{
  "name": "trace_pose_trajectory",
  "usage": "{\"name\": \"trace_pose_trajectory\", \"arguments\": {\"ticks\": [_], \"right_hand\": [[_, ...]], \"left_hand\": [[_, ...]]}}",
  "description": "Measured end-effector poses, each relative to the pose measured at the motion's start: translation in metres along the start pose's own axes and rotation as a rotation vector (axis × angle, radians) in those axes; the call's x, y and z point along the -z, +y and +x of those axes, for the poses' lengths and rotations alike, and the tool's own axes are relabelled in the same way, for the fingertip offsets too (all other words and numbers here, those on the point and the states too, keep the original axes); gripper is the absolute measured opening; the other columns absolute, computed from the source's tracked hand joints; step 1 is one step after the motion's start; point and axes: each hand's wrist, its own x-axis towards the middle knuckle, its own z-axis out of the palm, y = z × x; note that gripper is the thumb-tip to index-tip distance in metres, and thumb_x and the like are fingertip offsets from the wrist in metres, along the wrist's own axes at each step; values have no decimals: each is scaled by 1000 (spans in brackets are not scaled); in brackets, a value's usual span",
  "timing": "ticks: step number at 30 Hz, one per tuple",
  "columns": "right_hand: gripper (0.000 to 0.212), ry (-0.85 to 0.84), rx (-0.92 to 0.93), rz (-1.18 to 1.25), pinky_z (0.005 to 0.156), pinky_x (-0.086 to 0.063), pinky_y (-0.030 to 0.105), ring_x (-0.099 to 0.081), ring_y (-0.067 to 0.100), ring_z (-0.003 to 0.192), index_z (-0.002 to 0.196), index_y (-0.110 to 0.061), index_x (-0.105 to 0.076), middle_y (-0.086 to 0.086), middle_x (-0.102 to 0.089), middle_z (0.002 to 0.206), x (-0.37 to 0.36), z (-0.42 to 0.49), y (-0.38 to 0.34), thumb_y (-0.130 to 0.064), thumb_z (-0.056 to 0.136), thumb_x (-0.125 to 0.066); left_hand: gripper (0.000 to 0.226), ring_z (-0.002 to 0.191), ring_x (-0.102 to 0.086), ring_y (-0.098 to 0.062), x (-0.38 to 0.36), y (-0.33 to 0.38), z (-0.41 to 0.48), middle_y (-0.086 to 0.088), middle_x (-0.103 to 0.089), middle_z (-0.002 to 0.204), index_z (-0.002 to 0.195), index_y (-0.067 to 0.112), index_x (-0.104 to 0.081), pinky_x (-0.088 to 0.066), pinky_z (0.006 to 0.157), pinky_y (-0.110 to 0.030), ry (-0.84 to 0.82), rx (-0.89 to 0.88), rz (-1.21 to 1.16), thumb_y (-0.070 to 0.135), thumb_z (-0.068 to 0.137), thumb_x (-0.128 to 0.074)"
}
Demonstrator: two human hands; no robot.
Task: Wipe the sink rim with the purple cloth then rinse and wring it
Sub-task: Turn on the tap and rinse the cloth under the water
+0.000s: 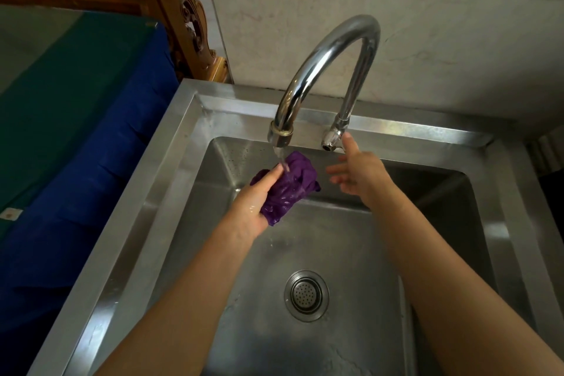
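Note:
The purple cloth (290, 188) is bunched up and wet, held by my left hand (254, 203) over the steel sink basin. Water runs from the spout of the curved chrome tap (332, 61) straight onto the cloth. My right hand (357, 174) is just to the right of the cloth with fingers spread and nothing in it; its thumb reaches up by the tap handle (331, 139). The sink rim (171, 143) frames the basin on the left, back and right.
A round drain strainer (306, 294) sits in the basin floor near me. Left of the sink stands a table under green and blue cloth (76, 119), with a carved wooden chair (189, 18) behind it. A pale wall (427, 15) rises behind the tap.

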Motion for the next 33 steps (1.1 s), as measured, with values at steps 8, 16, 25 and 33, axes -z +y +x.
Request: {"name": "trace_pose_trajectory", "arguments": {"ticks": [8, 16, 25, 33], "right_hand": [[27, 13, 47, -19, 32, -28, 13, -35, 12, 46, 88, -10, -50, 6, -54, 65, -4, 16, -21, -33, 98, -41], [28, 3, 117, 10, 31, -25, 15, -31, 10, 44, 71, -12, -47, 2, -45, 59, -7, 19, -16, -25, 96, -48], [30, -12, 181, 55, 34, -27, 17, -31, 10, 44, 70, -12, -49, 2, -44, 57, -7, 18, -6, -24, 98, -44], [30, -223, 221, 350, 46, -22, 23, -28, 7, 44, 107, -9, -55, -5, -46, 53, -2, 26, 21, -32, 100, -37]], "left_hand": [[47, 92, -70, -26, 5, -4, -6, -13, -73, 101, 106, 9, -65, -55, 79, -37, -45, -49, 49, 29, 65, -78], [35, 91, -71, -24, 10, -2, -8, -10, -75, 96, 100, 12, -67, -54, 82, -37, -62, -71, 52, 29, 71, -76], [36, 89, -71, -23, 11, -3, -10, -11, -74, 97, 104, 10, -66, -56, 72, -33, -64, -70, 3, 27, 74, -75], [49, 95, -70, -25, 12, -6, -13, -10, -72, 106, 118, 12, -61, -56, 82, -36, -57, -63, -7, 37, 77, -72]]}}
